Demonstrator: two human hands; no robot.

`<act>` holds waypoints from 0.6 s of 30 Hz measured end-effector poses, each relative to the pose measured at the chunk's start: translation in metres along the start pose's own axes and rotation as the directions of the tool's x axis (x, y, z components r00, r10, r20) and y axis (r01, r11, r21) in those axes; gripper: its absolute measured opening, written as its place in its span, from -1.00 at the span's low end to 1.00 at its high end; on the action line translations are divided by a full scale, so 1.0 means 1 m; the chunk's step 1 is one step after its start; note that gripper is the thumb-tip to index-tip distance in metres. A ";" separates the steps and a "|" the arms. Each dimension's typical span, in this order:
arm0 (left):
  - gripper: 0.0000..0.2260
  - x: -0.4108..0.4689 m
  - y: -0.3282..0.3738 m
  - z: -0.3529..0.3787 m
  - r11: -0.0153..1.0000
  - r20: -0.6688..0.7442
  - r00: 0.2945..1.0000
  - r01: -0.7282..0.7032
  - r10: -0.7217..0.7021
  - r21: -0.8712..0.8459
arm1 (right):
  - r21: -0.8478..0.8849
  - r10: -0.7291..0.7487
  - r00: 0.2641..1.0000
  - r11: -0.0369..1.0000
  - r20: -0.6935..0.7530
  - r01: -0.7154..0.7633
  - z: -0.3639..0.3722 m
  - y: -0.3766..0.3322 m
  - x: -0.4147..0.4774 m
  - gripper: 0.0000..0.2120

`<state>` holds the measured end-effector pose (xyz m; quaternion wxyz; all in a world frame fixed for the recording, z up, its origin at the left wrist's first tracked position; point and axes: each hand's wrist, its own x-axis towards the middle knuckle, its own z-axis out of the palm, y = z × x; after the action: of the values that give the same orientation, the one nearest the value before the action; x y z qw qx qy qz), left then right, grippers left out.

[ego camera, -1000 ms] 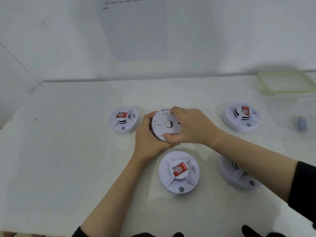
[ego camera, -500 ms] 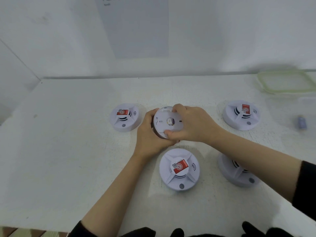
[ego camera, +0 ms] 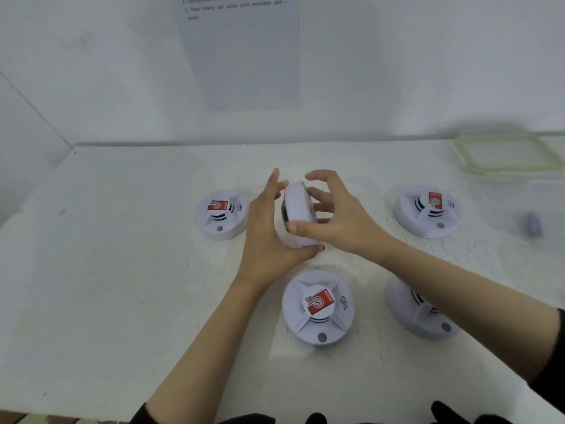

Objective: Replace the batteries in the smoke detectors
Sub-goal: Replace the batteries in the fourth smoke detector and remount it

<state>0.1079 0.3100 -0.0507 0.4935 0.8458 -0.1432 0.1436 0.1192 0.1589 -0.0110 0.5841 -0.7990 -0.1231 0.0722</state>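
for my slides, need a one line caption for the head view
Left hand and right hand grip a white smoke detector on edge, four more detectors lying on the white table.

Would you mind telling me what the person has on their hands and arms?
The left hand and right hand are bare: no gloves, rings or watch show. The forearms are uncovered too. The black right sleeve and black left sleeve stop well above the wrists. The left thumbnail looks dark, perhaps polished.

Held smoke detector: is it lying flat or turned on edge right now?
On edge. The detector shows its white rim to the camera, held between the left hand and the right hand, left thumb under it.
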 end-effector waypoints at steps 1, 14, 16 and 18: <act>0.06 0.001 -0.001 -0.001 0.999 0.016 1.000 0.024 -0.023 -0.028 | 0.118 0.006 1.000 0.993 0.026 -0.009 -0.002 0.000 0.001 -0.34; -0.09 0.004 -0.012 -0.003 0.949 0.072 0.977 0.212 -0.201 -0.231 | 0.426 0.110 0.965 0.881 0.236 -0.205 -0.031 0.019 0.002 -0.45; -0.09 0.003 -0.014 -0.002 0.953 0.068 0.977 0.212 -0.202 -0.217 | 0.379 0.128 0.961 0.900 0.246 -0.217 -0.032 0.022 0.003 -0.44; -0.08 0.003 -0.017 -0.001 0.959 0.056 0.979 0.205 -0.198 -0.193 | 0.345 0.146 0.958 0.910 0.249 -0.228 -0.032 0.025 0.004 -0.38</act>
<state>0.1166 0.3185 -0.0627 0.5846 0.8051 -0.0789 0.0624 0.1337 0.1236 -0.0248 0.6975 -0.6698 -0.0930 0.2370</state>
